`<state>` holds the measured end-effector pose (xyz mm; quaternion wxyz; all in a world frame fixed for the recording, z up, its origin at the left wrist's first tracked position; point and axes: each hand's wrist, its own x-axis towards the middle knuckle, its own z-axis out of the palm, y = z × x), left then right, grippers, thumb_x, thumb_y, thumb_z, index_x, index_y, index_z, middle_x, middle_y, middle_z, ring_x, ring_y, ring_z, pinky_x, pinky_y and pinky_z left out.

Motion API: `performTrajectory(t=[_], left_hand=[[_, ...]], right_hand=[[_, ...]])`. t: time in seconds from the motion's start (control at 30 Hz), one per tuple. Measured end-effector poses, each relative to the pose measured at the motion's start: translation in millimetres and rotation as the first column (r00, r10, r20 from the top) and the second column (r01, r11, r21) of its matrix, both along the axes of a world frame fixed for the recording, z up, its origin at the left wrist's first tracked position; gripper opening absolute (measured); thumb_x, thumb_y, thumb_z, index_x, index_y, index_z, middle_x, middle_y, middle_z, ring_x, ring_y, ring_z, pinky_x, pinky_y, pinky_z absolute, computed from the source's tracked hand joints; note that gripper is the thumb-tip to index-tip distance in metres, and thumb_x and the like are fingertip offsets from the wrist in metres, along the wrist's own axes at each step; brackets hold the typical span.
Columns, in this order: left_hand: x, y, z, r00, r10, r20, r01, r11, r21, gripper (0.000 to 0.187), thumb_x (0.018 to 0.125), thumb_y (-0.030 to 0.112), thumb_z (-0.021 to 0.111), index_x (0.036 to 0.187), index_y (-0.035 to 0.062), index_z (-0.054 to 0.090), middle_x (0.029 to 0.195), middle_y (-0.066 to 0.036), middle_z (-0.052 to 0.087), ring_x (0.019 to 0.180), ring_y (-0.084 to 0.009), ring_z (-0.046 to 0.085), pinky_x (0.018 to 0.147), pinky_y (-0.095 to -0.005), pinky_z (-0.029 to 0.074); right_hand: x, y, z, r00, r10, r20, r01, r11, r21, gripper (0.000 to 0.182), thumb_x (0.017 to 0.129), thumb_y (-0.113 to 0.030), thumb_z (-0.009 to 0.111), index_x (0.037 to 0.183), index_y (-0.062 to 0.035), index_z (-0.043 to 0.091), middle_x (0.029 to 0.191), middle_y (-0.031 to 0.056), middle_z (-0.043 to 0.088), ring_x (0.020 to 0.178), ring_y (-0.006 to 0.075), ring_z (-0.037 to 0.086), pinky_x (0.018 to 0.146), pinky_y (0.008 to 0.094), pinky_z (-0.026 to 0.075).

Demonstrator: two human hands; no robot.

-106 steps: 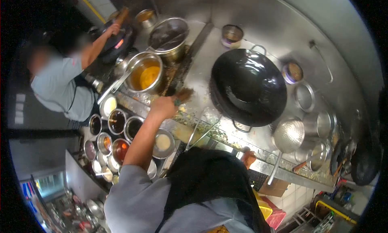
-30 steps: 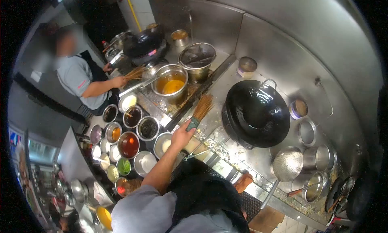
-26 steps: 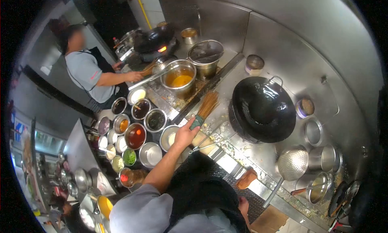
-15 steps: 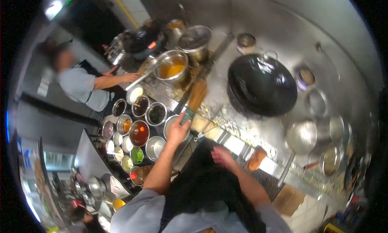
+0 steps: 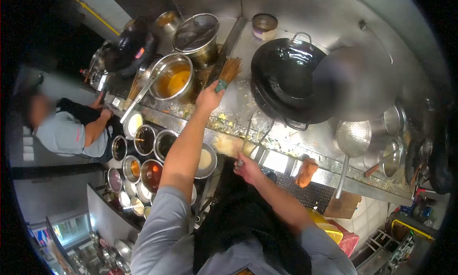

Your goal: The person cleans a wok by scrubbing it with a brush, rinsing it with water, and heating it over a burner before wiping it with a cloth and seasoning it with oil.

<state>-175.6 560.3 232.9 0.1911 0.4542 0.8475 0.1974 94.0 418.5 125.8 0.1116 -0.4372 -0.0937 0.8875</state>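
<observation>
My left hand (image 5: pixel 209 98) is closed around the green-bound handle of a bamboo wok brush (image 5: pixel 231 71). Its bristles point up and away, left of a large black wok (image 5: pixel 281 67). Lower down, at the front edge of the range, my right hand (image 5: pixel 248 170) has its fingers closed on the near end of a thin metal rod (image 5: pixel 248 134). A second, bent rod (image 5: pixel 268 133) runs close by. To the left of the brush stands a steel pot of orange liquid (image 5: pixel 177 82), with a ladle (image 5: pixel 143 96) lying across its rim.
Food scraps litter the steel range top (image 5: pixel 222 124). A perforated skimmer (image 5: pixel 353 139) and an orange-brown cloth (image 5: pixel 306 172) lie at right. Several sauce bowls (image 5: pixel 145 140) stand at left, near another person (image 5: pixel 71 132). A sieve-topped pot (image 5: pixel 195 34) stands behind.
My left hand has carried the brush farther out over the range. My right hand, loose before, has closed on the rod. The view has shifted, and a blurred round patch now covers the wok's right side.
</observation>
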Motion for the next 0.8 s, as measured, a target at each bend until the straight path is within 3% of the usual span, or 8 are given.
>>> performTrajectory(t=[0.1, 0.23, 0.37, 0.47, 0.57, 0.63, 0.73, 0.8], left_hand=[[-26.5, 15.4, -37.0, 0.971, -0.205, -0.124, 0.173, 0.957, -0.232, 0.054, 0.087, 0.039, 0.06, 0.135, 0.0147, 0.055, 0.117, -0.021, 0.065, 0.108, -0.0395, 0.062, 0.094, -0.0459, 0.049], [-22.1, -40.0, 26.6, 0.916, -0.378, -0.133, 0.271, 0.829, -0.489, 0.054, 0.087, 0.04, 0.056, 0.134, 0.0136, 0.056, 0.118, -0.02, 0.065, 0.108, -0.0389, 0.062, 0.094, -0.0459, 0.049], [-36.1, -46.8, 54.5, 0.869, -0.473, -0.144, 0.357, 0.802, -0.479, 0.053, 0.087, 0.039, 0.055, 0.134, 0.0158, 0.056, 0.115, -0.021, 0.066, 0.105, -0.0398, 0.063, 0.093, -0.0474, 0.05], [-29.5, 16.6, 74.0, 0.919, -0.373, -0.125, 0.327, 0.901, -0.285, 0.053, 0.087, 0.039, 0.056, 0.136, 0.0186, 0.054, 0.111, -0.02, 0.067, 0.103, -0.0401, 0.064, 0.093, -0.0485, 0.049], [-32.9, 93.2, 17.9, 0.971, -0.238, -0.028, 0.231, 0.961, -0.153, 0.059, 0.084, 0.034, 0.062, 0.139, 0.0168, 0.05, 0.121, -0.022, 0.063, 0.111, -0.0373, 0.061, 0.095, -0.045, 0.049], [-17.8, 105.1, -31.8, 0.969, -0.248, -0.004, 0.239, 0.94, -0.242, 0.061, 0.083, 0.034, 0.063, 0.14, 0.0164, 0.048, 0.121, -0.022, 0.063, 0.11, -0.038, 0.062, 0.095, -0.0451, 0.049], [7.1, 79.9, -44.5, 0.94, -0.34, -0.019, 0.299, 0.85, -0.434, 0.061, 0.081, 0.031, 0.064, 0.137, 0.0144, 0.05, 0.119, -0.021, 0.064, 0.108, -0.0404, 0.062, 0.094, -0.046, 0.05], [24.4, 26.7, -25.4, 0.917, -0.398, -0.001, 0.367, 0.846, -0.387, 0.054, 0.08, 0.03, 0.064, 0.13, 0.012, 0.054, 0.115, -0.021, 0.066, 0.106, -0.0401, 0.063, 0.093, -0.0471, 0.05]], right_hand=[[46.4, -3.2, 34.1, 0.993, -0.096, 0.068, 0.094, 0.995, 0.034, 0.023, 0.097, -0.031, 0.058, 0.098, -0.0082, 0.062, 0.078, 0.0009, 0.06, 0.072, 0.0148, 0.059, 0.068, 0.0321, 0.05], [130.0, -9.0, 73.5, 0.978, 0.059, 0.202, -0.097, 0.978, 0.184, 0.026, 0.096, -0.027, 0.06, 0.098, -0.0013, 0.064, 0.079, 0.003, 0.062, 0.07, 0.0149, 0.058, 0.066, 0.0306, 0.05], [184.0, -37.7, 93.2, 0.93, -0.039, 0.365, -0.059, 0.966, 0.253, 0.024, 0.095, -0.021, 0.062, 0.102, 0.0017, 0.063, 0.082, 0.0054, 0.064, 0.071, 0.0137, 0.058, 0.066, 0.0279, 0.048], [212.9, -52.7, 99.2, 0.897, -0.1, 0.43, -0.047, 0.947, 0.317, 0.023, 0.095, -0.018, 0.062, 0.106, 0.0026, 0.062, 0.083, 0.0062, 0.063, 0.071, 0.0126, 0.057, 0.066, 0.0254, 0.047], [233.2, -71.1, 109.3, 0.919, -0.162, 0.36, 0.072, 0.966, 0.25, 0.021, 0.096, -0.014, 0.06, 0.108, 0.0029, 0.061, 0.082, 0.0053, 0.062, 0.073, 0.0136, 0.059, 0.066, 0.0262, 0.048], [234.7, -83.2, 117.1, 0.899, -0.248, 0.361, 0.15, 0.949, 0.278, 0.019, 0.096, -0.014, 0.06, 0.107, 0.0022, 0.061, 0.081, 0.005, 0.062, 0.073, 0.0141, 0.059, 0.066, 0.0271, 0.048], [250.4, -89.5, 108.6, 0.881, -0.35, 0.319, 0.225, 0.903, 0.367, 0.017, 0.093, -0.012, 0.061, 0.105, 0.0002, 0.06, 0.079, 0.0036, 0.059, 0.072, 0.013, 0.057, 0.067, 0.0272, 0.047], [264.9, -91.8, 91.0, 0.688, -0.386, 0.615, -0.095, 0.792, 0.604, 0.01, 0.091, -0.005, 0.062, 0.095, -0.0064, 0.054, 0.079, -0.0017, 0.055, 0.074, 0.0089, 0.054, 0.067, 0.0243, 0.045]])
